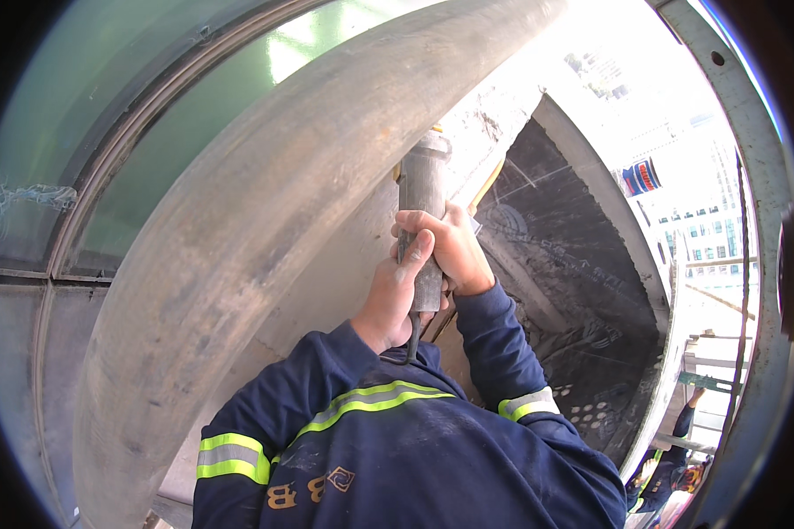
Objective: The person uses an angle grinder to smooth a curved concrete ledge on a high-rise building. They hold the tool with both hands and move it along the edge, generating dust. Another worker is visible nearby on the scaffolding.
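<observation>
Both hands are wrapped around the slim grey body of a dusty corded power tool, held upright in front of my chest. My left hand grips its lower part from the left, thumb lying along the body. Higher up, my right hand closes over it from the right, the two hands touching. A dark cord leaves the tool's lower end toward my jacket. The tool's far end sits beside a thick grey pipe, with a bit of yellow showing; its working tip is hidden.
Framed green glass panels stand at the left. To the right lies a dark, dusty panelled recess with a pale rim. A blue and red can is beyond it. Another person's arm shows at lower right, near a metal post.
</observation>
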Motion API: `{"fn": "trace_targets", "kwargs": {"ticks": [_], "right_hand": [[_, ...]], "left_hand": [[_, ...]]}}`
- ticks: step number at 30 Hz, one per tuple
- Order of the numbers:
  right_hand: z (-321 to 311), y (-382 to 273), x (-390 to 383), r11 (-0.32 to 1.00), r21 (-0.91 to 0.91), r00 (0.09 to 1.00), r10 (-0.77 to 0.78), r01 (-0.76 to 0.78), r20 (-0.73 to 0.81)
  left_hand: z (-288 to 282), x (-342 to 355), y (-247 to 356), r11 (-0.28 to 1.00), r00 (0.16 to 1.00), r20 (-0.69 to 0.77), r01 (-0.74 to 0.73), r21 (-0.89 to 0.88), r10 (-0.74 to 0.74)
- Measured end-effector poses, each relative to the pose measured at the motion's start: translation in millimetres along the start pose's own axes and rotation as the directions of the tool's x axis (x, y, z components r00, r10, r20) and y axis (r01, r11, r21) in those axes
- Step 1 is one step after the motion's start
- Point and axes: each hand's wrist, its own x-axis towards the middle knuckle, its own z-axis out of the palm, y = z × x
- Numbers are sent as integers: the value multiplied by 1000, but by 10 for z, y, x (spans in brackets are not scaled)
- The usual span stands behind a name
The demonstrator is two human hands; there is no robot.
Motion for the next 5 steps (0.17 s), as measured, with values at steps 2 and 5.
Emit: {"fn": "trace_targets", "kwargs": {"ticks": [2,5], "right_hand": [[-61,56,55,999,-30,999,-42,43,17],[-23,-131,97,993,64,995,99,-97,-29]], "left_hand": [[1,61,9,1000,1000,0,11,3,-11],[-16,149,13,1000,1000,-9,27,13,-26]]}}
